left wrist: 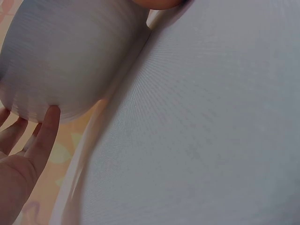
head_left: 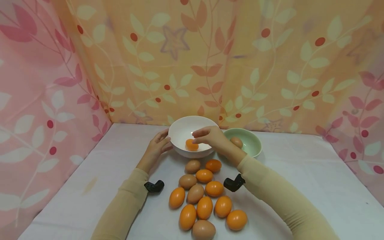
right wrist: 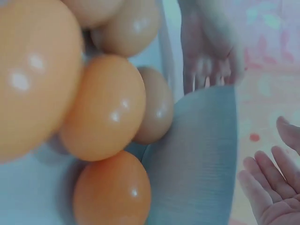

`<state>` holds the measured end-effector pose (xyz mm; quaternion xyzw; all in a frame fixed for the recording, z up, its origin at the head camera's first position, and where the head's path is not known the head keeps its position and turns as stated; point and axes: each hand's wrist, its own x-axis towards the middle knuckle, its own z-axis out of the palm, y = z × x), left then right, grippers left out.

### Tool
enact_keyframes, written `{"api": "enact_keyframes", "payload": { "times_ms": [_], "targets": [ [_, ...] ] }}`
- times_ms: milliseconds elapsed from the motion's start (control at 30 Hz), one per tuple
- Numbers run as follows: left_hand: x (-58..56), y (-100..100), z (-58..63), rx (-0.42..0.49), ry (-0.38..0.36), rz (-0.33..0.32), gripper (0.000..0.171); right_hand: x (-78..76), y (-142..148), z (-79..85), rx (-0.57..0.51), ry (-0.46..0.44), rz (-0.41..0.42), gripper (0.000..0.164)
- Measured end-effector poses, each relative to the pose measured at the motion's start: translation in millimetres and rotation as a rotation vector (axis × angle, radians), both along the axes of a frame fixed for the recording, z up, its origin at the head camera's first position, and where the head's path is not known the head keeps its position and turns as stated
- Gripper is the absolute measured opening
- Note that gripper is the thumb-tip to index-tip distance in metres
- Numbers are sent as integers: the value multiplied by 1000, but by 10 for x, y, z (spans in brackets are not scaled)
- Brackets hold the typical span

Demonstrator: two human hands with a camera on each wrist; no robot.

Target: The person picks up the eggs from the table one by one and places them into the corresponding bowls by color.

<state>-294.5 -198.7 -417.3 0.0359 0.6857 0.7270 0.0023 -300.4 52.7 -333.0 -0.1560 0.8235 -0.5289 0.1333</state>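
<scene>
My left hand (head_left: 156, 146) rests its fingertips against the outer left side of a white bowl (head_left: 177, 131). In the left wrist view, extended fingers (left wrist: 47, 131) touch the bowl wall. Above the bowl's opening is my right hand (head_left: 213, 137), its fingertips close over an orange egg (head_left: 191, 146) inside. The right wrist view shows this hand (right wrist: 276, 192) with spread, relaxed fingers and nothing between them. On the table before the bowl lie several orange eggs (head_left: 204, 175) and several brown eggs (head_left: 193, 165).
A pale green bowl (head_left: 253, 143) stands right of the white bowl, with a brown egg (head_left: 236, 142) in it, partly behind my right forearm. White cloth covers the table (head_left: 300, 173). A patterned curtain (head_left: 210, 60) hangs close behind the bowls.
</scene>
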Motion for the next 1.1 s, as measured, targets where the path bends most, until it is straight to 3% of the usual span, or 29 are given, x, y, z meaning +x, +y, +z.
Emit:
{"api": "enact_keyframes", "payload": {
  "times_ms": [233,467,733,1100],
  "targets": [
    [-5,6,-3,-1,1,-5,55,347,269,61,-53,-19,-20,41],
    [-11,-5,-10,-10,9,-4,54,510,466,-5,-73,5,-55,36],
    [-13,-8,-2,-9,20,-8,53,603,623,-93,-126,-7,41,43],
    [-5,-11,-9,5,17,-11,53,596,755,-243,-103,14,-1,49]
  ]
}}
